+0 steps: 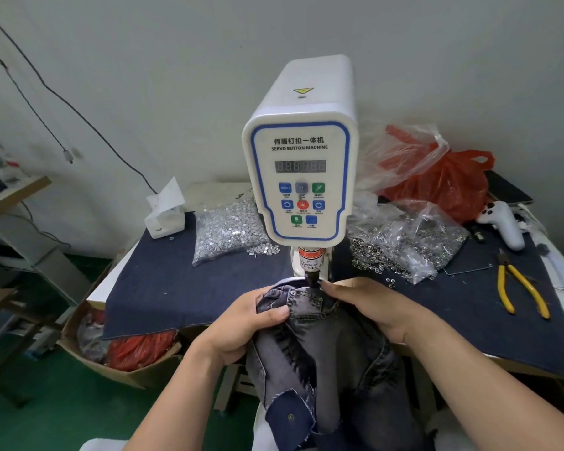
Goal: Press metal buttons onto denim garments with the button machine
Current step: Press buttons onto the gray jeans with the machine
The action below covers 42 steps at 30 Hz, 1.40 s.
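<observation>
Just one view here, a wide-angle cam worn on the head, and it looked forward and down from close range. The white upright servo button machine with the blue-edged panel (302, 177) sat dead centre toward 12 o'clock, filling the middle. The navy cloth-covered work table (183, 288) spread from 9 to 3 o'clock, edges bowed.

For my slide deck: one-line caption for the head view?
Both hands hold jeans under the button machine.
</observation>
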Tool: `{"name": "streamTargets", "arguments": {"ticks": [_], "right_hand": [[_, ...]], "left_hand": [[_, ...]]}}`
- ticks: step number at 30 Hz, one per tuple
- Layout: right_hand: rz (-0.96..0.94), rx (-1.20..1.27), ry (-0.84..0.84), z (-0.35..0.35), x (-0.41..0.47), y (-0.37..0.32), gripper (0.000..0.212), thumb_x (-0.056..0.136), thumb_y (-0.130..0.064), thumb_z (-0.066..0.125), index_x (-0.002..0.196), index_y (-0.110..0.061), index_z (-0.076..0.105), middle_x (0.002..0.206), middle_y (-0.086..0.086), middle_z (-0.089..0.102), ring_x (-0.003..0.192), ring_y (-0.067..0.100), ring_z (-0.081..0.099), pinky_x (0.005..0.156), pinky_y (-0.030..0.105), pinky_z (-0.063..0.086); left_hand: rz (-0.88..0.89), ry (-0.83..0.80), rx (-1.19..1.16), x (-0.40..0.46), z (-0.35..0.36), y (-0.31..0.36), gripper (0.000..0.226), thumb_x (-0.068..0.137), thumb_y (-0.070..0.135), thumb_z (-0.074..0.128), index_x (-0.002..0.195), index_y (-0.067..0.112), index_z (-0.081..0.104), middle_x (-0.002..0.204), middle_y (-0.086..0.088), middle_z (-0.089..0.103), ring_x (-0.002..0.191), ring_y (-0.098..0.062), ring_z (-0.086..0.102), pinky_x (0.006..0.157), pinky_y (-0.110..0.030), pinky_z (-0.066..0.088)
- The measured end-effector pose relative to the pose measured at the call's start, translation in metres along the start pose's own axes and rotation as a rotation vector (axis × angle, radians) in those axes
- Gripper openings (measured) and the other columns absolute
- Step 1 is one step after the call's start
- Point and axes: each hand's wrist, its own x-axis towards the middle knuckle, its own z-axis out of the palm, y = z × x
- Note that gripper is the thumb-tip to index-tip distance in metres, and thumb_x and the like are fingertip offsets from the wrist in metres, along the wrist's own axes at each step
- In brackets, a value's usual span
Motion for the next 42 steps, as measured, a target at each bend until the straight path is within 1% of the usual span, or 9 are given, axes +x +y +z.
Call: {"name": "streamTargets", "arguments": {"ticks": [5,10,16,22,26,32,35,39,42], "right_hand": [[-0.050,-0.487,0.048,-0.019,-0.023,0.002,0.044,0.095,-0.053,0.064,0.073,-0.016,0.059,0.074,-0.003,0.051,0.074,0.008,0.046,0.075,0.032,0.036],[-0.077,-0.404,0.010,-0.028,-0.032,0.004,0.029,0.102,-0.032,0.061,0.086,-0.009,0.065,0.080,0.005,0.059,0.077,0.017,0.050,0.067,0.025,0.043],[-0.455,-0.626,0.292,-0.006,-0.029,0.002,0.015,0.097,-0.023,0.069,0.109,-0.031,0.065,0.110,-0.002,0.063,0.102,0.019,0.061,0.087,0.019,0.043],[-0.418,-1.047,0.068,0.016,-0.031,0.015,0.015,0.089,-0.047,0.072,0.094,-0.047,0.058,0.113,-0.021,0.047,0.122,0.006,0.032,0.107,0.037,0.026],[-0.418,-0.868,-0.030,0.005,-0.039,0.012,0.021,0.090,-0.034,0.072,0.084,-0.041,0.053,0.101,-0.015,0.054,0.104,0.006,0.048,0.100,0.032,0.038],[-0.325,-0.628,-0.087,-0.008,-0.040,0.020,0.014,0.094,-0.024,0.070,0.085,-0.027,0.061,0.081,-0.016,0.062,0.071,0.001,0.051,0.070,0.014,0.042],[-0.384,-0.548,0.183,-0.029,-0.026,0.019,0.008,0.097,-0.027,0.069,0.089,-0.026,0.071,0.085,-0.012,0.070,0.079,0.004,0.060,0.072,0.016,0.045],[-0.245,-1.091,0.960,-0.081,0.001,0.009,0.017,0.101,-0.017,0.059,0.098,-0.013,0.075,0.098,0.011,0.073,0.092,0.033,0.067,0.074,0.036,0.048],[-0.024,-1.301,0.983,-0.102,0.013,0.009,0.021,0.099,-0.007,0.053,0.105,-0.008,0.073,0.108,0.019,0.068,0.101,0.041,0.065,0.085,0.048,0.055]], "left_hand": [[-0.001,-0.082,-0.155,-0.012,-0.007,-0.005,0.067,0.091,0.016,0.074,0.149,-0.005,0.047,0.142,-0.040,0.052,0.127,-0.047,0.055,0.113,-0.060,0.040],[-0.007,-0.106,-0.165,-0.013,-0.010,-0.009,0.067,0.089,0.016,0.074,0.148,-0.004,0.050,0.144,-0.039,0.052,0.130,-0.049,0.055,0.116,-0.061,0.039],[0.012,0.002,-0.205,-0.009,-0.004,-0.003,0.061,0.087,0.017,0.076,0.142,-0.002,0.058,0.143,-0.039,0.054,0.127,-0.049,0.057,0.115,-0.063,0.040],[0.014,-0.045,-0.098,-0.007,0.006,0.010,0.053,0.089,0.016,0.075,0.139,0.000,0.060,0.136,-0.036,0.059,0.119,-0.043,0.063,0.112,-0.060,0.044],[-0.069,0.117,0.176,-0.016,-0.002,0.008,0.054,0.083,0.030,0.084,0.129,0.025,0.058,0.126,-0.014,0.072,0.114,-0.029,0.070,0.110,-0.057,0.049],[-0.073,0.006,0.422,-0.025,-0.014,0.010,0.046,0.096,0.041,0.074,0.137,0.038,0.055,0.128,0.002,0.071,0.121,-0.016,0.067,0.111,-0.039,0.047],[-0.063,0.077,0.219,-0.024,-0.017,0.006,0.033,0.093,0.022,0.076,0.124,0.027,0.066,0.130,-0.008,0.072,0.121,-0.026,0.068,0.109,-0.042,0.050],[-0.041,0.148,-0.185,-0.019,-0.019,0.010,0.033,0.083,0.018,0.072,0.115,0.011,0.069,0.122,-0.015,0.069,0.107,-0.029,0.067,0.094,-0.040,0.056],[-0.039,0.136,-0.402,-0.014,-0.017,0.019,0.042,0.080,0.030,0.058,0.114,0.006,0.062,0.117,-0.017,0.064,0.102,-0.034,0.064,0.091,-0.047,0.055]]}}
